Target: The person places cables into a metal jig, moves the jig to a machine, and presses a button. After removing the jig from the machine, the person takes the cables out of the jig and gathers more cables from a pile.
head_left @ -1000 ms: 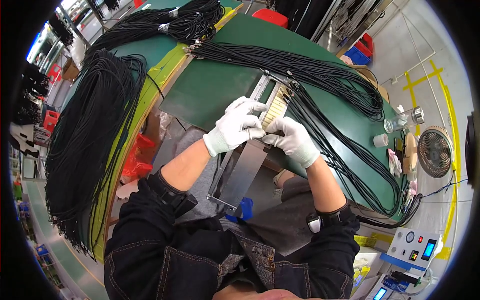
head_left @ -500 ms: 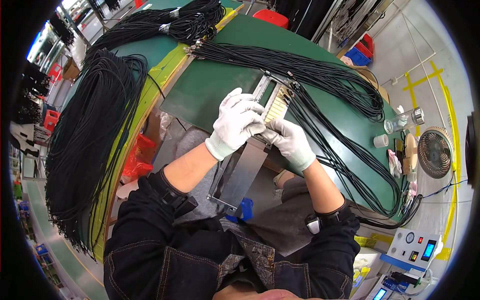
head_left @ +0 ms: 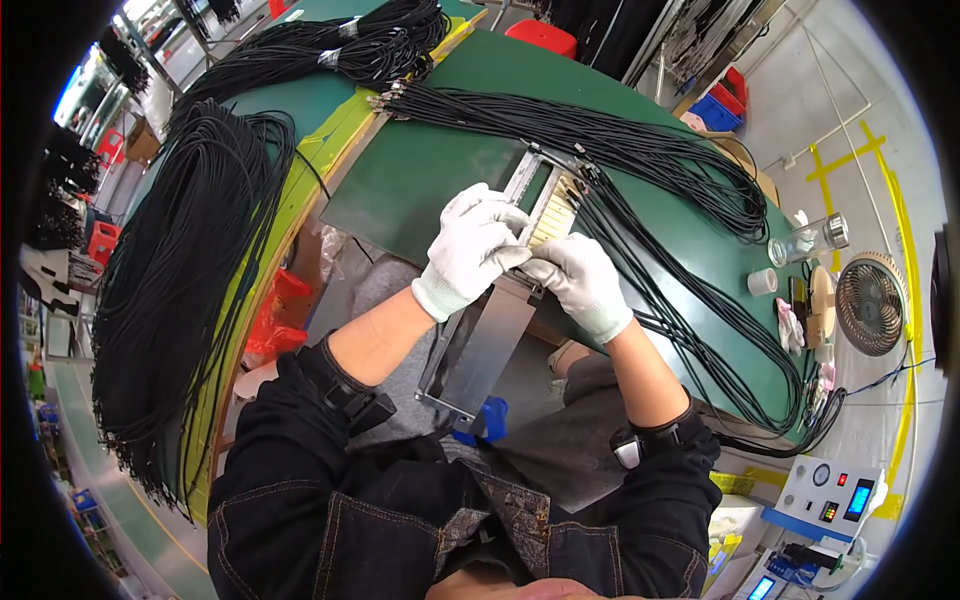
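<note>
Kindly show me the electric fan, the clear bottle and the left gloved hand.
Electric fan (head_left: 870,307), head view: front grille.
Clear bottle (head_left: 799,243), head view: side wall.
Left gloved hand (head_left: 470,250), head view: its back.

workshop, black cable bundles (head_left: 185,260), green workbench (head_left: 540,65)

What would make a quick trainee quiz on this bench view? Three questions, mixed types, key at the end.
1. True or false: the left hand and the right hand are both bare.

2. What lies on the tabletop beyond and to the right of the right hand?
A) red stools
B) black cables
C) blue bins

3. Fill in: the far end of the metal fixture lies over a tabletop coloured ____.

Key:
1. False; white gloves cover both.
2. B
3. green
</note>
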### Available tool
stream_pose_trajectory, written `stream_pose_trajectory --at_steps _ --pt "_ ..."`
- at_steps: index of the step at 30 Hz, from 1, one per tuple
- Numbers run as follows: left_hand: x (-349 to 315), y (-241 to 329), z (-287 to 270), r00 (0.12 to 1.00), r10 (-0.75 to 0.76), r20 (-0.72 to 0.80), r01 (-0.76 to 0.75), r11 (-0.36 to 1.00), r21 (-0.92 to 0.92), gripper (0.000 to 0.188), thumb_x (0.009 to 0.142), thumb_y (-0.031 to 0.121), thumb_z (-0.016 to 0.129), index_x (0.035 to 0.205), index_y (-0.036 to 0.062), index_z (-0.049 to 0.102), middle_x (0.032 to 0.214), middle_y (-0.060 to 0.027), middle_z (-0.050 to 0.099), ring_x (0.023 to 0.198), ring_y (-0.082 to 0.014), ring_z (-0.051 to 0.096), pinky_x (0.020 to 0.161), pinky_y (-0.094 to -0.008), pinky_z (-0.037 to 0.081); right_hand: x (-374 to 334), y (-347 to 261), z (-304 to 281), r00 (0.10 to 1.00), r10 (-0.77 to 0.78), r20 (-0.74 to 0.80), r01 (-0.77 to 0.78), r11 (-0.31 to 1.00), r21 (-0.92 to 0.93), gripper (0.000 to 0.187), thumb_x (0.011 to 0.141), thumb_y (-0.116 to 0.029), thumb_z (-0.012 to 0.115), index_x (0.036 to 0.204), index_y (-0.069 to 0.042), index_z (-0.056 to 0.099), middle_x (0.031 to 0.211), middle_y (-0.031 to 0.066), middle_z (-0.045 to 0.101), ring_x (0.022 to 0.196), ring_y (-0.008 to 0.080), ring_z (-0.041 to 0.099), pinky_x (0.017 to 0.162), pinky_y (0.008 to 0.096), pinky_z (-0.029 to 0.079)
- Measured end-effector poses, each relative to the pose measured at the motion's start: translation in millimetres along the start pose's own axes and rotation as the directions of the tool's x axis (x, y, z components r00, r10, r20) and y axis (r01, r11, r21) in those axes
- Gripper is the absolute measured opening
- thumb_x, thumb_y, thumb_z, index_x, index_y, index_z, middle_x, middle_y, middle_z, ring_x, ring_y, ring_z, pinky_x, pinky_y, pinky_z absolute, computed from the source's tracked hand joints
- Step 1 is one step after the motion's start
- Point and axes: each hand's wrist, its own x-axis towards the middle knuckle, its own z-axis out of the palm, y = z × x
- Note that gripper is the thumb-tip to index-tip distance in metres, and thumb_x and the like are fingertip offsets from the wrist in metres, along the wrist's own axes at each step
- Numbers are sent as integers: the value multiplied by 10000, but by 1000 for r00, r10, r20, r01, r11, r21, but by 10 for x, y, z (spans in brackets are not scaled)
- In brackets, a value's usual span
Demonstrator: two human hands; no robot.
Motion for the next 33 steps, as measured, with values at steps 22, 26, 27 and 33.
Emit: stream_pose_trajectory --at_steps 22,26,27,33 --pt "12 -12 -13 999 -46 -9 44 994 -96 173 801 207 734 749 65 650 1035 -79 701 1073 -300 599 1048 -447 384 -85 110 28 955 279 98 -296 919 262 208 751 -228 797 844 -75 692 775 138 654 764 348 620 684 433 489" --pt "81 25 -42 994 11 -113 -8 1000 30 191 756 182 755 693 61 620 973 -71 699 983 -288 615 926 -428 434 -43 35 -60 989 143 25 -144 987 68 198 765 -223 787 841 -69 689 767 136 649 761 338 621 676 427 486" --pt "92 30 -40 988 45 -148 -33 996 81 207 737 171 764 666 60 605 941 -69 697 938 -281 623 864 -417 460 -40 18 -56 996 94 7 -94 994 46 193 770 -219 784 846 -68 692 768 134 650 760 329 623 674 423 485" --pt "-2 -90 -84 993 -105 -52 104 995 -10 151 825 180 717 752 62 658 1044 -82 702 1095 -290 594 1035 -430 397 -76 101 -66 999 50 17 -50 999 21 185 778 -213 778 875 -70 711 782 126 666 771 311 630 685 413 483"
